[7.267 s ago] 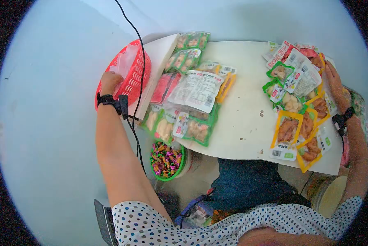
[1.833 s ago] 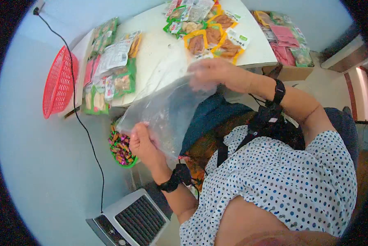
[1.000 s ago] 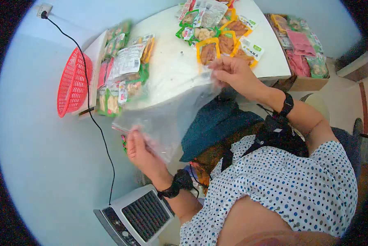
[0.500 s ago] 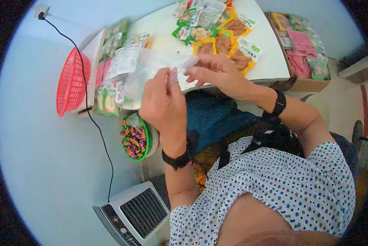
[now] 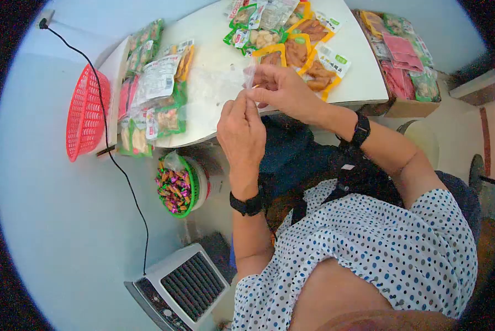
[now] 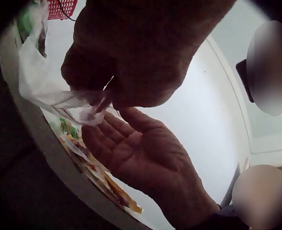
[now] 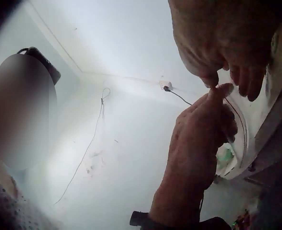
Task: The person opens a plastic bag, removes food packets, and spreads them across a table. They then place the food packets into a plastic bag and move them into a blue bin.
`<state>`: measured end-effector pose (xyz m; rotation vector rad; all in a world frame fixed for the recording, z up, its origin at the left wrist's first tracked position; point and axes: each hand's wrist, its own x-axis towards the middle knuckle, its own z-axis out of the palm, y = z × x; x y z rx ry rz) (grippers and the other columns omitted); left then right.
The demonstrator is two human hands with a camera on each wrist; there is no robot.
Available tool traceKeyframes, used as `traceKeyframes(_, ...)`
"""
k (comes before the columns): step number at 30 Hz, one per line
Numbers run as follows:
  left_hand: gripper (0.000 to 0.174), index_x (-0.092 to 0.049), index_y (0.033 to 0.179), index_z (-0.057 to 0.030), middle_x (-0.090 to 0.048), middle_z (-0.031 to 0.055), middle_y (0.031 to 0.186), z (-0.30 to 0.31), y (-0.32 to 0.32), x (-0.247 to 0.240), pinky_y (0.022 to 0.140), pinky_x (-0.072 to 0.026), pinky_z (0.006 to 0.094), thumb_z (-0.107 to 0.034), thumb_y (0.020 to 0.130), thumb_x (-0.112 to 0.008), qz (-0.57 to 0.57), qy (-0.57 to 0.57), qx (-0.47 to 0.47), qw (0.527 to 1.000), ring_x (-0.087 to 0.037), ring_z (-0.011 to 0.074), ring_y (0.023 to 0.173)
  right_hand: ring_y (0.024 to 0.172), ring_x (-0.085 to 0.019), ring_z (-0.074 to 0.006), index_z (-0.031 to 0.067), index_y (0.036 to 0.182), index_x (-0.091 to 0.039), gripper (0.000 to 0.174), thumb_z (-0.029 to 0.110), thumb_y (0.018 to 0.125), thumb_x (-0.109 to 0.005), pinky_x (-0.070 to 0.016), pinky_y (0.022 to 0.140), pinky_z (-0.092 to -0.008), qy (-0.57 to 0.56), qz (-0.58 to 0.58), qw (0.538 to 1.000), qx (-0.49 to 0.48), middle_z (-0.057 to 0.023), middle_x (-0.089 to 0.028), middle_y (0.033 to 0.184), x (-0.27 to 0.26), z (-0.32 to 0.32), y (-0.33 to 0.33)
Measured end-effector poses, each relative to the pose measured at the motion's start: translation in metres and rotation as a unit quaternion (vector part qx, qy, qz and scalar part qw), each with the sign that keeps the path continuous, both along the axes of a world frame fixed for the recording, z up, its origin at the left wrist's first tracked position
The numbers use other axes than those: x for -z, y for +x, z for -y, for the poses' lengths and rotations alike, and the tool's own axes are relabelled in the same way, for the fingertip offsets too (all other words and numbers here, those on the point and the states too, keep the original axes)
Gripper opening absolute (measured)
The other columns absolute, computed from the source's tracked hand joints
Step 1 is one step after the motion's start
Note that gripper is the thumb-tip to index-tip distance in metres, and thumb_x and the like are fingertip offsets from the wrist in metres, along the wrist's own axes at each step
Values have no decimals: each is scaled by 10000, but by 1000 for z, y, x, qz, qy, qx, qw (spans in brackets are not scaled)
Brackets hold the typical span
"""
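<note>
Both hands meet above the table's front edge, fingertips close together at the rim of a clear plastic bag [image 5: 206,83]. The left hand [image 5: 242,132] pinches the bag's edge between thumb and curled fingers. Just right of it, the right hand [image 5: 286,91] pinches the same edge, its other fingers loosely bent. In the left wrist view the bag [image 6: 40,86] hangs crumpled from the left hand [image 6: 131,52], with the palm of the right hand [image 6: 150,153] below. The right wrist view shows the thumbs and fingertips nearly touching.
Food packets [image 5: 159,80] lie on the table's left, yellow-edged packets [image 5: 297,52] on its right. A red basket [image 5: 87,113] leans at far left. Wrapped candies fill a green-rimmed bucket [image 5: 193,190]. A carton of packets [image 5: 413,109] stands at right, a grey appliance [image 5: 189,287] below.
A second ago the hands were apart, stretching the bag between them; the left hand has risen to meet the right. Earlier, the left hand was in the red basket.
</note>
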<state>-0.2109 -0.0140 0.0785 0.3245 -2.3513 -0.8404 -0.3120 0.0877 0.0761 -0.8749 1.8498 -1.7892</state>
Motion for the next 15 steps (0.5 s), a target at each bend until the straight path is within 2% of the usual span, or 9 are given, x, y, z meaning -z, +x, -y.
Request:
traceKeyframes(4,240,-638,1063,2,-586,182,788,1,0,1,682,-456,404,-114,911,-493,-33,45,8,998,-584,335,746,774,-623,-107,-22,1082,-564,268,153,884,-610,-548,644,-251,14,62,998,7,-48,-628,870,-9,-2,0)
traceKeyframes(7,244,-628,1072,20,-589,186,813,-2,3,-4,701,-462,397,-93,899,-499,5,27,-1,1000,-590,332,766,744,-622,-108,-17,1021,-569,216,140,877,-605,-548,609,-248,42,77,996,14,-45,-622,836,-12,-3,0)
traceKeyframes(15,212,-641,1020,7,-580,166,809,-3,4,-7,676,-459,397,-18,836,-538,-22,-6,10,1000,-579,324,737,700,-608,-93,-27,1023,-581,204,119,880,-569,-541,589,-244,-7,72,997,20,-48,-609,779,-10,9,5)
